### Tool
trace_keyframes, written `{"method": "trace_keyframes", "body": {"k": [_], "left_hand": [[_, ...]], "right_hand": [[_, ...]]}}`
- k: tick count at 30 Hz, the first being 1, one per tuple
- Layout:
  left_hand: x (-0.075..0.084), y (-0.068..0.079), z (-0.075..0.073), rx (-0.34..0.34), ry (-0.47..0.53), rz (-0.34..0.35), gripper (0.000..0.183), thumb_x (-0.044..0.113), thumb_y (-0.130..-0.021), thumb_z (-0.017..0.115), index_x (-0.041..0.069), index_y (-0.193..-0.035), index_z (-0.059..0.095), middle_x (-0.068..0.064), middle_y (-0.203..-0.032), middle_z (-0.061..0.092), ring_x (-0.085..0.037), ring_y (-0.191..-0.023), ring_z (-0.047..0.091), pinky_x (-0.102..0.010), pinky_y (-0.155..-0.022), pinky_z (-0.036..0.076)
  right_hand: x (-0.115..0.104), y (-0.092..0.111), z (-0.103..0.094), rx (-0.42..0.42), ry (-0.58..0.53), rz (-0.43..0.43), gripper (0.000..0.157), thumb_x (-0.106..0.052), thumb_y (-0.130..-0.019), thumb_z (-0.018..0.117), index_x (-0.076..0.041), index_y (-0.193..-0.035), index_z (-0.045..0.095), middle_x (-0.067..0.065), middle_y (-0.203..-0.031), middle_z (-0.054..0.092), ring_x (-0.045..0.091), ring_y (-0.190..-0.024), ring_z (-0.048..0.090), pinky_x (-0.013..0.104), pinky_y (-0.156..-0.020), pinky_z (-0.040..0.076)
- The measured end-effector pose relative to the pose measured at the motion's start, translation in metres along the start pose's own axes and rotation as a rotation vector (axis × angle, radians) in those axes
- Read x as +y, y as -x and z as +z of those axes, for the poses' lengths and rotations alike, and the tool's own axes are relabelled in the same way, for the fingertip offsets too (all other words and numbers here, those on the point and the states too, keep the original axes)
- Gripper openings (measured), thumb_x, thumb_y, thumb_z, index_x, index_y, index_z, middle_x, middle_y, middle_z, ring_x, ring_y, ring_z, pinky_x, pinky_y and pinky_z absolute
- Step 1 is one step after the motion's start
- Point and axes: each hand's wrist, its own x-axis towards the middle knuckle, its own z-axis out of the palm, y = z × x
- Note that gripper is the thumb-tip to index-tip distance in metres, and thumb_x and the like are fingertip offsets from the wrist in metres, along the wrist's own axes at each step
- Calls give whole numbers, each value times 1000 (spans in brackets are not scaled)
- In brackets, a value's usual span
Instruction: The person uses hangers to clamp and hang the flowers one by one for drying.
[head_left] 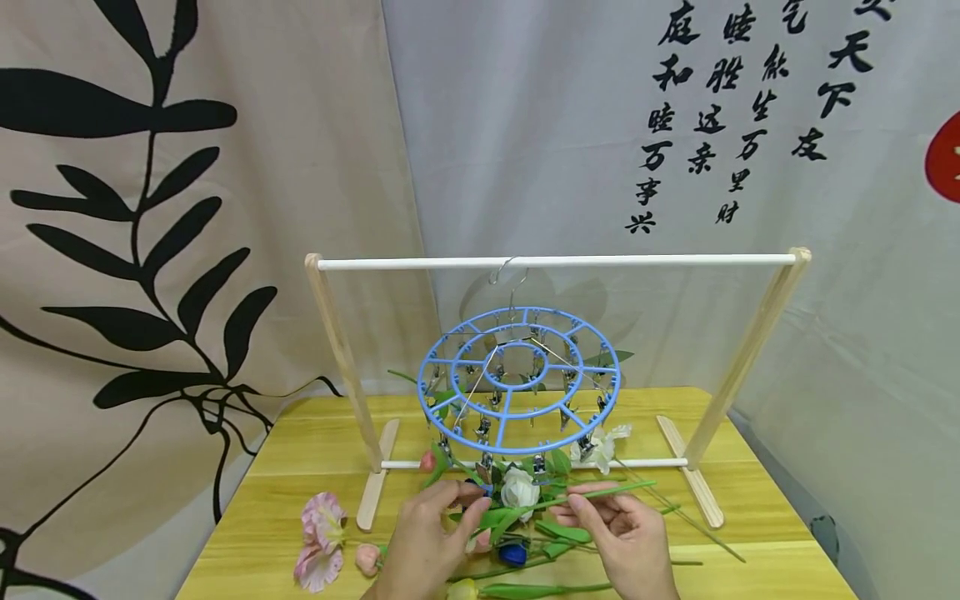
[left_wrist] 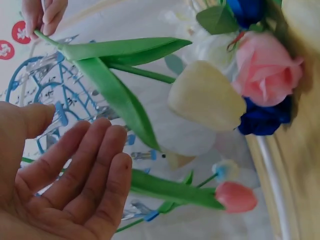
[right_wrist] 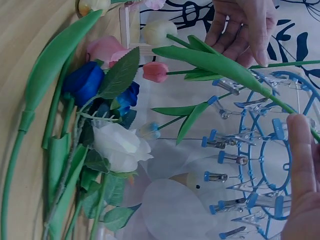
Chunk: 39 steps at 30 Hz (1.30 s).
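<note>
My right hand point(head_left: 626, 533) pinches the green stem of a cream tulip point(left_wrist: 205, 95) between thumb and fingers. Its leaves point(right_wrist: 210, 62) point across toward my left hand, and the bloom hangs beyond them. My left hand point(left_wrist: 75, 175) has its thumb and fingers spread apart, close to a blue-handled clip point(left_wrist: 61, 114) at the near rim of a round blue clip hanger point(head_left: 517, 450). Whether the thumb touches that clip is unclear. A pink tulip point(right_wrist: 155, 72) hangs among the clips, and a small white-and-blue flower point(left_wrist: 226, 170) is beside it.
The hanger hooks over the white bar point(head_left: 660, 260) of a wooden stand point(head_left: 738, 367). Underneath, on the wooden table point(head_left: 247, 533), lie a white rose point(right_wrist: 120, 145), blue roses point(right_wrist: 84, 84), a pink rose point(left_wrist: 267, 67) and green stems. Pink ruffled flowers point(head_left: 322, 533) lie at the left.
</note>
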Motion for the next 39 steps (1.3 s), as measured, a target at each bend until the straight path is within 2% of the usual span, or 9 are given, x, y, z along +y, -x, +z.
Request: {"method": "trace_keyframes", "body": {"k": [3,6,10,16,21,25,28,33,39], "left_hand": [[4,-2,-6,40,-45,-17,6,22,-107,89,20,-112,86,18,-102,83,0,-94,79,-31,-84,71],[7,-5,-10,46,-42,-54,11,27,-110,86,17,-116,87,12,-106,87,-3,-96,82,-30,-87,72],[13,-9,-11,3,57,-115,25,32,-113,81,13,-128,86,1,-116,91,-11,-102,87,-31,-93,72],[21,-14,-9,-115,244,-225,48,39,-117,74,9,-155,73,-8,-127,89,-23,-113,87,-30,-101,70],[26,-14,-9,-179,365,-309,50,42,-120,68,9,-157,70,-10,-143,84,-31,-133,82,-32,-111,67],[29,-19,-6,-172,421,-309,44,41,-124,59,13,-157,69,-1,-147,83,-27,-141,78,-30,-118,62],[31,-23,-4,-166,453,-295,38,35,-127,52,14,-154,70,1,-143,85,-24,-138,79,-28,-118,61],[33,-28,-2,-196,501,-295,34,30,-129,47,14,-143,74,-5,-137,84,-25,-130,80,-29,-116,61],[34,-32,-4,-226,558,-285,35,28,-128,49,8,-140,75,-14,-136,82,-28,-126,80,-26,-117,61]], "right_hand": [[-2,-2,1,-25,-11,-44,14,15,-111,66,15,-122,74,15,-105,89,21,-94,91,46,-83,73],[-2,-4,3,-59,-16,-108,15,19,-109,65,16,-121,73,15,-107,88,22,-95,91,45,-81,73],[-1,-8,6,-97,-23,-179,16,22,-108,63,19,-122,72,23,-106,87,21,-95,91,44,-80,73],[-2,-10,10,-105,-21,-216,20,23,-107,64,16,-123,73,29,-103,85,17,-95,90,41,-78,73],[-3,-11,13,-96,-15,-224,23,23,-107,65,12,-124,75,27,-103,85,16,-94,90,41,-77,73],[-5,-14,16,-98,10,-242,20,23,-106,66,16,-123,74,27,-105,85,16,-94,90,40,-77,73],[-6,-15,19,-101,18,-242,19,23,-106,66,17,-123,73,28,-107,84,16,-96,90,39,-78,73],[-7,-16,21,-101,25,-223,20,19,-107,69,13,-126,75,26,-110,83,16,-97,90,40,-79,73],[-5,-18,25,-112,7,-258,22,22,-106,68,14,-125,75,32,-112,79,17,-100,90,40,-80,73]]}}
